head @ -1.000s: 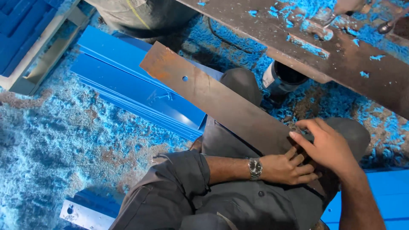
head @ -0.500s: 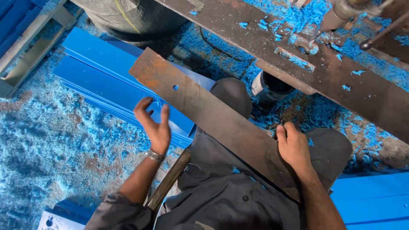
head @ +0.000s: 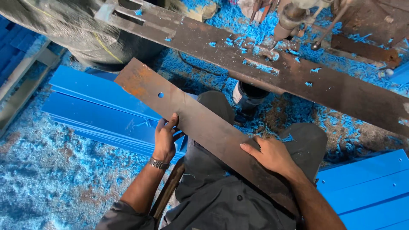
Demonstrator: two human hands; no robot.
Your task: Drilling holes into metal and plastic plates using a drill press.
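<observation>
Across the lap, the rusty plate (head: 200, 127) points to 10 o'clock, left hand (head: 165, 138) gripping its edge, right hand (head: 272, 155) flat on top, fingers spread.

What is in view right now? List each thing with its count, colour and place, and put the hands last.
Flat metal bar: one, rusty brown with a small hole, lying slantwise across the person's lap.
Long metal beam: one, dark brown, across the top, under a drill head.
Blue panels: a stack, left of the knees; more blue panels at lower right.
Blue shavings: many, over the floor and the beam.
Dark can: one, black, on the floor beyond the knees.
Wristwatch: one, silvery, on the left wrist.
Left hand: gripping the bar's near edge, fingers over the top.
Right hand: lying flat on the bar's face.
</observation>
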